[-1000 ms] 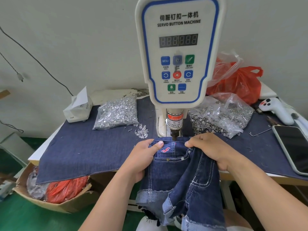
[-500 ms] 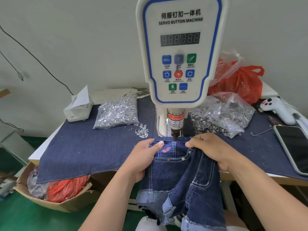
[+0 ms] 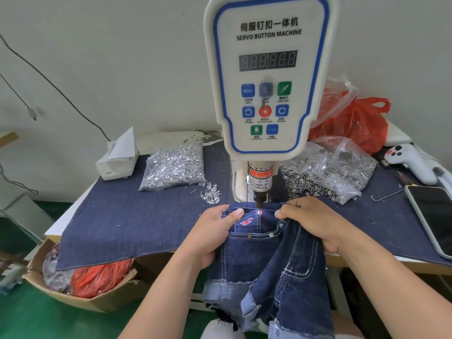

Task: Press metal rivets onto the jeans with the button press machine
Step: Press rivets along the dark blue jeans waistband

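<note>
Jeans (image 3: 266,260) shifted nearer; two hands (image 3: 215,231) (image 3: 310,223) grip them.

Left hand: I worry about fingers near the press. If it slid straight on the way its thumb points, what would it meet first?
The left hand points its thumb right along the jeans waistband; it would likely meet the red-lit rivet under the press head first.

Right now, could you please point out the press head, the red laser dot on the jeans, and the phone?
press head (image 3: 259,200): head view, on its dark lower tip.
red laser dot (image 3: 260,212): head view, on the waistband rivet.
phone (image 3: 434,216): head view, middle of its dark screen.
</note>
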`<state>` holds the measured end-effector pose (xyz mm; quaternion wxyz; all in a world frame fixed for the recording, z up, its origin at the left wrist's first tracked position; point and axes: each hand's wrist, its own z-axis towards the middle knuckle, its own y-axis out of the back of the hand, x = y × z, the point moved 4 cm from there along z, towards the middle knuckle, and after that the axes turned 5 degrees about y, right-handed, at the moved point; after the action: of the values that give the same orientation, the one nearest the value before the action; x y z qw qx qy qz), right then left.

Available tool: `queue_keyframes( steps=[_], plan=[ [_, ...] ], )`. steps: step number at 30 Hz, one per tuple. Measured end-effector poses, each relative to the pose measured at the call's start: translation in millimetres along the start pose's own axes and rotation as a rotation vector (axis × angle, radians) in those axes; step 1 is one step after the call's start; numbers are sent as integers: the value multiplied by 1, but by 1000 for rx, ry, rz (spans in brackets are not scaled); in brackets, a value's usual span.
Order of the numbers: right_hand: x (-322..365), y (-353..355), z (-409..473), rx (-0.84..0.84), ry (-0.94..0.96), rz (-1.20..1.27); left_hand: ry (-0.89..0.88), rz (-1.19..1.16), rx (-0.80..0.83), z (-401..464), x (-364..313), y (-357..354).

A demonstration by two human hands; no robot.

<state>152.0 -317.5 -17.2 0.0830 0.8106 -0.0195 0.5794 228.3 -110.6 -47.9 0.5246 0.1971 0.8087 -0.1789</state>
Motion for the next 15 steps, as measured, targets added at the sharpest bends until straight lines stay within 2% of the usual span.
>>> queue_keyframes(
  steps=[8, 12, 15],
  plan=[
    [1, -1, -2, 11, -5, -1, 8, -1, 21, -8, -5, -2],
    [2, 0, -3, 7, 5, -2, 35, -136, 188, -21, -2, 4],
    [7, 1, -4, 64, 55, -126, 43, -180, 261, -28, -3, 10]
  ],
)
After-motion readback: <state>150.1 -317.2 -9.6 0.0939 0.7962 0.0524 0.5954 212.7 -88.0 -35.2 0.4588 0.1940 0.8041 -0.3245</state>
